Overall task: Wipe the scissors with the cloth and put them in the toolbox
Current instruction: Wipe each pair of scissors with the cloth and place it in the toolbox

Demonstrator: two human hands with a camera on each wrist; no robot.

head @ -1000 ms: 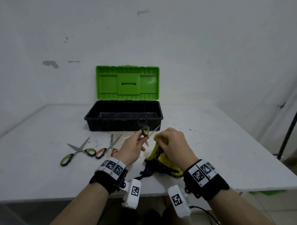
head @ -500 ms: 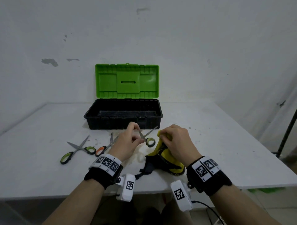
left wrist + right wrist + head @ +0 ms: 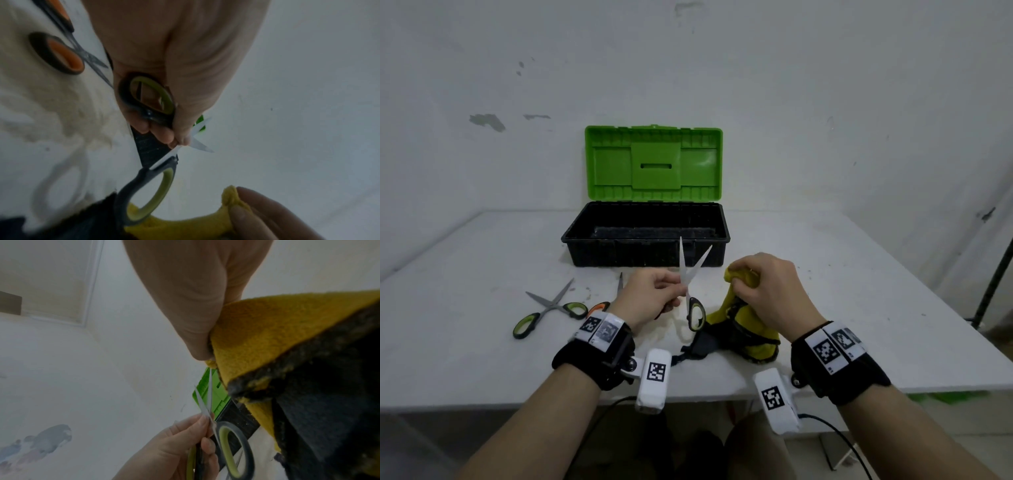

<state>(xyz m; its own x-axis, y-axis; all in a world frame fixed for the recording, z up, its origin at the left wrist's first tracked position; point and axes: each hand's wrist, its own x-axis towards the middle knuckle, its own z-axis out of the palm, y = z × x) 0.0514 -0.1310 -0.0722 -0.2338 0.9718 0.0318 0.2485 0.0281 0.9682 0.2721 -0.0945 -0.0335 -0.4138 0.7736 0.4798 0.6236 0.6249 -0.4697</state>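
Left hand point(image 3: 654, 296) pinches scissors point(image 3: 690, 284) near the pivot, blades splayed, tips up. Right hand point(image 3: 767, 291) grips cloth point(image 3: 743, 322) just beside. Toolbox point(image 3: 647, 236) open beyond. Risk: exposed edges could nick fingers or snag cloth during wiping.

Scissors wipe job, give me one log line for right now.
left hand: holds green-handled scissors, blades open, upright | right hand: grips yellow cloth, apart from blades | toolbox: open | two other scissors on table
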